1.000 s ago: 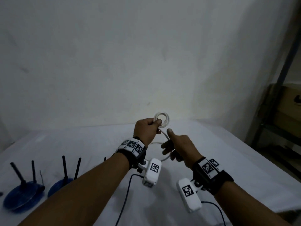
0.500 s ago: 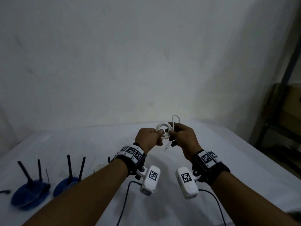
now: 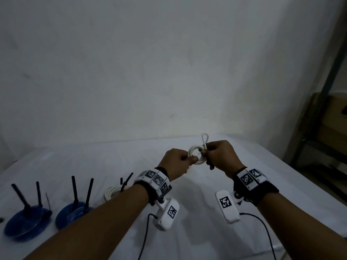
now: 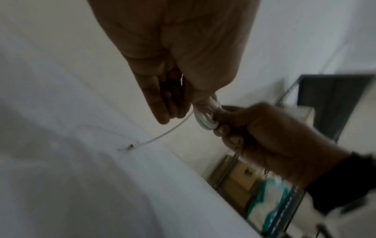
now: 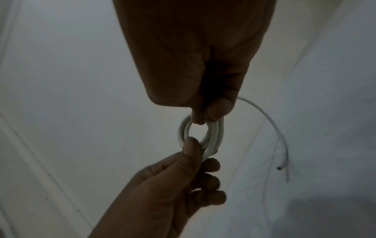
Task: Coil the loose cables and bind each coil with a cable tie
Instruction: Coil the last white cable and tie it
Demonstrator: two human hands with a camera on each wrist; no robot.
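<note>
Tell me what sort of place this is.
Likely a plain storeroom or makeshift workroom: a table under a white sheet against a bare white wall, with a metal shelving rack holding cardboard boxes.

Surface (image 3: 187,241) draped in white cloth, runs back to wall at 12 o'clock. At 9 o'clock: two blue round bases (image 3: 28,222) (image 3: 72,214) side by side, each with two black upright rods. Just right of them, bound white cable coil (image 3: 111,192) lying flat, black tie (image 3: 126,182) sticking up from it.
</note>
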